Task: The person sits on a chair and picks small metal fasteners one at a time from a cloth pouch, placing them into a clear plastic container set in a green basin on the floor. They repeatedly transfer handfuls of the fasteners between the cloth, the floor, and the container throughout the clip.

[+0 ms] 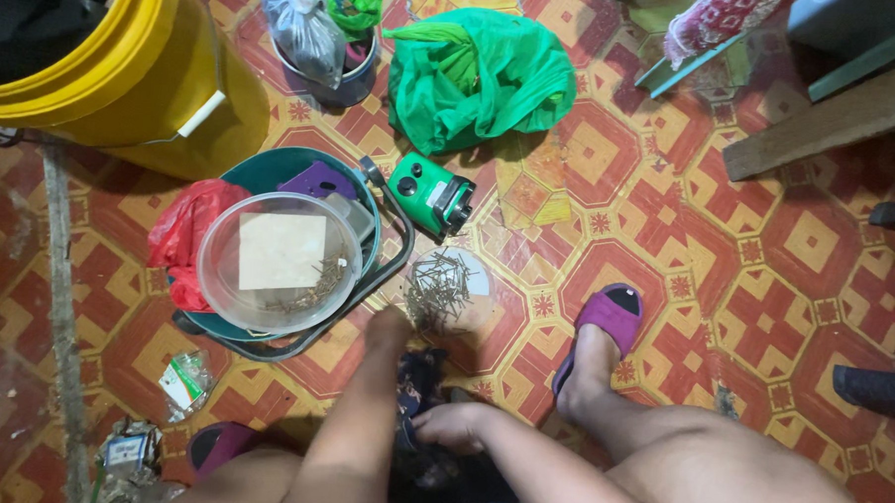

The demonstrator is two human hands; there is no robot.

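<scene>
While the person squats over the red and yellow patterned tile floor (795,244), both bare forearms reach down between the knees. Far up and to the left of the left hand stands a big yellow plastic bucket (146,82). Nearer, just left of that hand, a clear round plastic container (279,260) holding a few thin nails and a pale square of paper rests on a teal round basin (262,171), with a crumpled red plastic bag (185,232) against its left side. The left hand (387,331) points away from the body with the forearm nearly straight, fingers bunched at the near edge of a loose pile of thin metal nails (441,289) lying on the floor; whether it pinches any of them cannot be told. Beyond the pile lies a small green box-shaped tool (430,193), and further off a crumpled green plastic bag (478,74). The right hand (451,425) sits close to the body, knuckles up, fingers curled onto a dark patterned cloth (421,380). Right of that hand, a foot wears a purple slipper (604,321).
</scene>
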